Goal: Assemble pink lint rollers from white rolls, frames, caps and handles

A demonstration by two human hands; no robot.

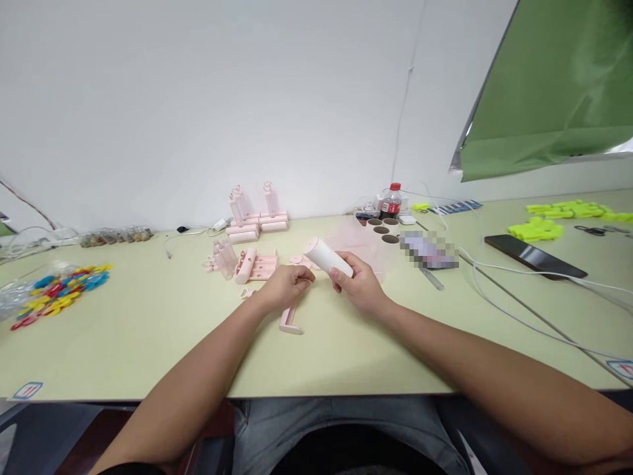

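In my right hand (364,285) is a white paper-like roll (330,256) with a pink end, tilted up to the left and gripped around its near end. My left hand (287,287) is closed just left of the roll, its fingertips pinched together; what they hold, if anything, is hidden. Beneath the left hand lies a pale pink L-shaped bracket (291,324), partly covered by it. Round pink discs (298,260) lie behind the hands. Farther left are a pink slotted tray-like part (264,266), a pink half-round cover (246,266) and clear pink handle pieces (226,257).
Pink cases (242,233) with upright clear pieces stand by the wall. Rolls with brown round tops (390,239), a cola bottle (391,202), a phone (534,256) and a white cable (524,270) lie rightward. Colourful plastic pieces (62,293) sit far left, bright yellow gloves (537,229) far right.
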